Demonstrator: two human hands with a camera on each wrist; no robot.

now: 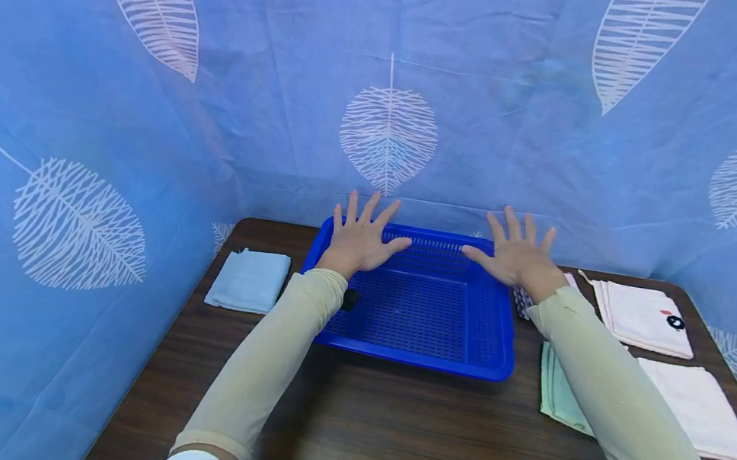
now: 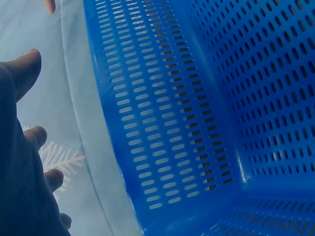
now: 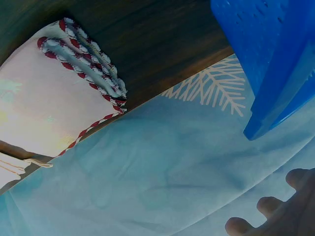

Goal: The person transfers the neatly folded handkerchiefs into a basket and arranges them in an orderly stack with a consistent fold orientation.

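Note:
Both hands reach forward with fingers straight and spread, holding nothing. My left hand is over the left part of a blue plastic basket, and my right hand is by its far right corner. Slotted walls and floor show inside the basket, with no cloth in it. In the left wrist view the left fingertips stand beyond the basket's rim, apart from it. The right wrist view has the right fingertips in front of the blue curtain, below the basket's corner.
A folded light-blue cloth lies left of the basket. To its right are a green cloth, two white cloths, and a cloth with red-and-white trim, partly under the right arm. A leaf-patterned curtain hangs behind the dark wooden table.

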